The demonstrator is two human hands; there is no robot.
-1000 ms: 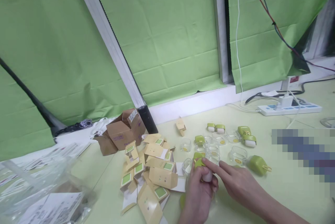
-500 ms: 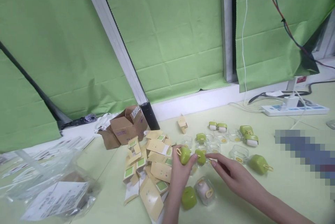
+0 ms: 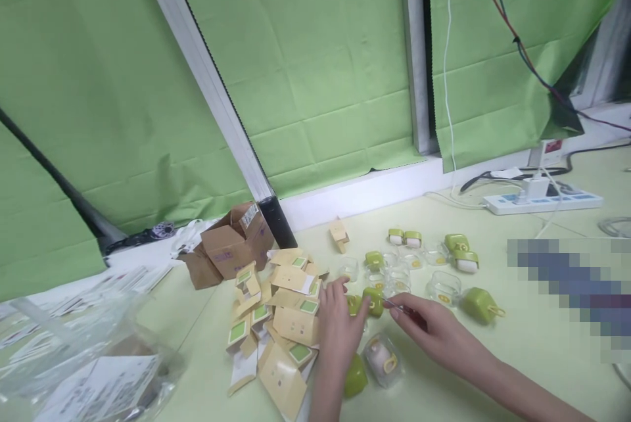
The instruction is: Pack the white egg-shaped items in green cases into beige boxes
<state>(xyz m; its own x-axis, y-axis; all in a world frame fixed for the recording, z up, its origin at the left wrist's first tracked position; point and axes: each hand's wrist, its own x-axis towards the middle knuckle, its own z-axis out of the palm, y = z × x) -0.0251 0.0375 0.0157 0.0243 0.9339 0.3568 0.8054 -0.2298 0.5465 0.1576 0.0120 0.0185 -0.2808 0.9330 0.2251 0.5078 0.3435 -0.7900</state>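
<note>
Green cloth point(image 3: 335, 67) hangs behind a pale worktop point(image 3: 207, 350), with a white power strip point(image 3: 582, 201) toward the far right. Near the middle, the left hand point(image 3: 340, 320) is low over the worktop, its thumb stretched out from the bent fingers. A green case point(image 3: 353, 305) shows between thumb and fingers, but whether they grip it cannot be told. The thumb reaches to a second green case point(image 3: 373, 302), just beside the first. The fingers of the right hand point(image 3: 428, 323) are closed around a slim tool point(image 3: 417, 319) with a dark red handle, its thin tip pointing at that second case.

Nearer the person, a clear container point(image 3: 394, 379) holds a white piece point(image 3: 378, 354) with a yellow loop, and a green cap point(image 3: 355, 377) lies just beside it. Beyond the hands is a cluster of clear cups point(image 3: 452, 287), several with round yellow marks. Left of the hands is a heap of opened tan boxes point(image 3: 290, 327). Behind them stands a brown carton point(image 3: 229, 251), its contents hidden. A clear plastic bag point(image 3: 29, 343) at the left holds a printed sheet point(image 3: 101, 389).
</note>
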